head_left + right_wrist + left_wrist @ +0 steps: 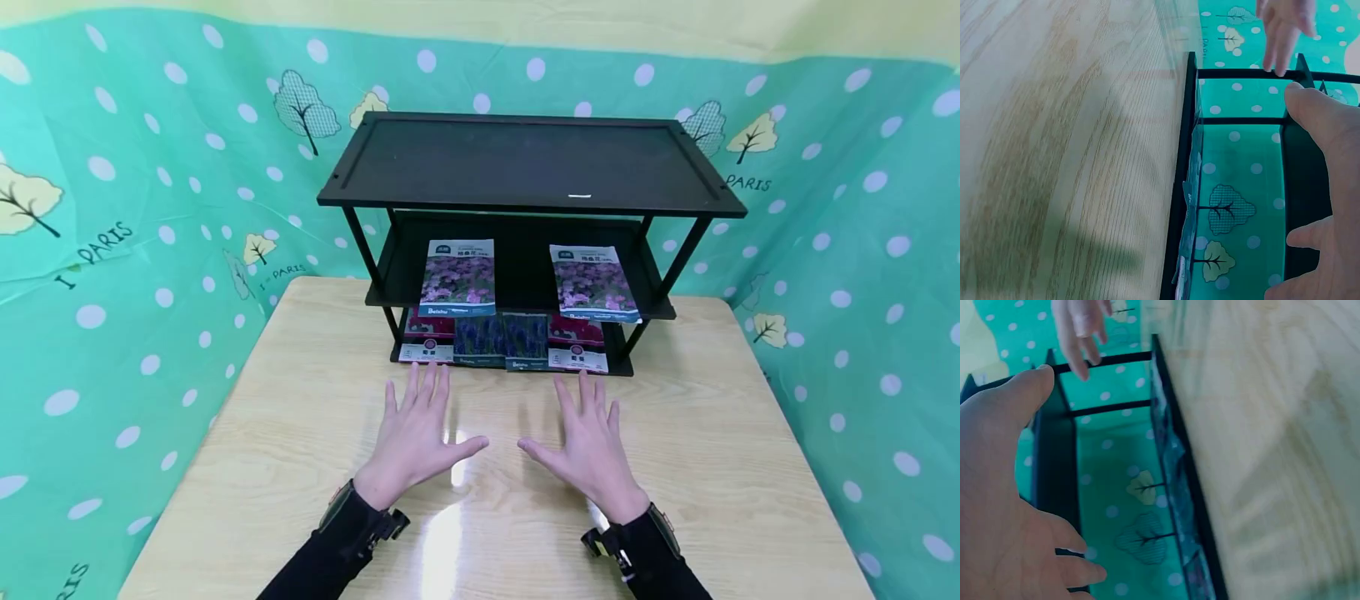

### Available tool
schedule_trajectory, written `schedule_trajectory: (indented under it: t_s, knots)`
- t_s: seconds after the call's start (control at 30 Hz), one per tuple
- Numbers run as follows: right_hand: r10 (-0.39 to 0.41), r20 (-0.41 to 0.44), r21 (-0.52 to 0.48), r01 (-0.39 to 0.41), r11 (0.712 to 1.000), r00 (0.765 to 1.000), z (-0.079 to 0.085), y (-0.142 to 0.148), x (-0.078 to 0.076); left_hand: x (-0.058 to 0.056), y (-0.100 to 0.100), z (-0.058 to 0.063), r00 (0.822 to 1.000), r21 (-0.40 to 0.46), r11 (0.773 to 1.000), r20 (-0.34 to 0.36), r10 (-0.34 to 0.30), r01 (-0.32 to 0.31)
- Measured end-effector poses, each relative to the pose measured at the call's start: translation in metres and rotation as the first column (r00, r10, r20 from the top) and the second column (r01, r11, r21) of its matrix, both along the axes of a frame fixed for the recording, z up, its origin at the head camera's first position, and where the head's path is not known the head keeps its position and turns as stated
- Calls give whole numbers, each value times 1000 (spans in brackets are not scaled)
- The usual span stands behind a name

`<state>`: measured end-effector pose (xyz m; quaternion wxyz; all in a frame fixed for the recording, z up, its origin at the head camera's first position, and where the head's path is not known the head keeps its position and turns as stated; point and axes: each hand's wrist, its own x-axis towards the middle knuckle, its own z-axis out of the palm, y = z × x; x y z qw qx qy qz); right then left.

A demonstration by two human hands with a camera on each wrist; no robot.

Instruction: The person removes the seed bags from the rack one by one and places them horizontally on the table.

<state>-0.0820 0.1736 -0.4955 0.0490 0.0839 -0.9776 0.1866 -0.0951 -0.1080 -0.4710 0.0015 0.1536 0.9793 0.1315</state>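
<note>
Both hands hover over the table in front of a black three-tier shelf (525, 162), fingers spread and nothing held. The left hand (416, 433) is nearest the left end of the bottom tier, its thumb pointing inward. Mirroring it, the right hand (588, 446) is by the right end. On the middle tier lie two seed packets with purple flowers, a left packet (459, 279) and a right packet (595, 283). Below them, the bottom tier bears a red packet (427, 337) at left, dark blue-flowered packets (527, 340) in the middle and another red packet (577, 343) at right.
The shelf stands at the back of a light wooden table (510, 533). A green dotted curtain (150, 250) with printed trees hangs behind and on both sides. On the shelf's top tier, near its front edge, is a small white mark (580, 196).
</note>
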Motion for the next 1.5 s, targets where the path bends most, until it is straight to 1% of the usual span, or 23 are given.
schedule_trajectory:
  t_s: [0.1,0.2,0.3,0.43,0.57,0.7,0.83,0.93,1.0,1.1,1.17,1.23,1.3,1.4,1.5]
  knots:
    - [-9,6,-3,9,1000,1000,-1,0,2,0,-3,12,999,17,1000,-33,-12,12]
    - [-22,7,0,22,1000,1000,-2,1,4,-3,-9,28,997,41,999,-78,-15,19]
    - [-30,8,2,30,1000,1000,-2,2,5,-9,-19,46,993,69,998,-116,0,8]
    - [-40,12,-1,40,999,999,-3,5,6,-20,-34,65,989,85,996,-145,38,-26]
    - [-46,19,-8,46,999,999,-3,7,7,-33,-49,78,984,81,994,-155,86,-74]
    - [-46,30,-10,47,999,998,-3,10,8,-46,-62,87,977,74,990,-169,129,-118]
    - [-51,23,-6,51,999,998,-2,13,9,-62,-72,95,971,82,986,-178,158,-146]
    - [-61,10,-4,61,998,998,-3,15,10,-78,-77,97,968,108,980,-172,181,-164]
    - [-70,15,-5,70,998,997,-3,17,11,-90,-80,94,971,149,973,-133,198,-177]
    - [-84,22,-11,84,996,996,-5,19,12,-106,-82,84,974,199,957,-33,223,-213]
    - [-90,24,-16,90,996,996,-6,20,13,-116,-83,77,970,227,943,37,241,-243]
    - [-90,19,-23,91,996,996,-7,20,13,-122,-84,73,962,256,927,79,262,-274]
    - [-86,16,-30,87,996,996,-7,20,13,-126,-86,72,955,295,908,90,283,-297]
    - [-81,13,-30,82,996,997,-6,19,14,-130,-87,75,948,354,881,80,307,-315]
    - [-92,17,-27,93,995,996,-7,18,14,-135,-89,78,950,383,872,59,306,-304]
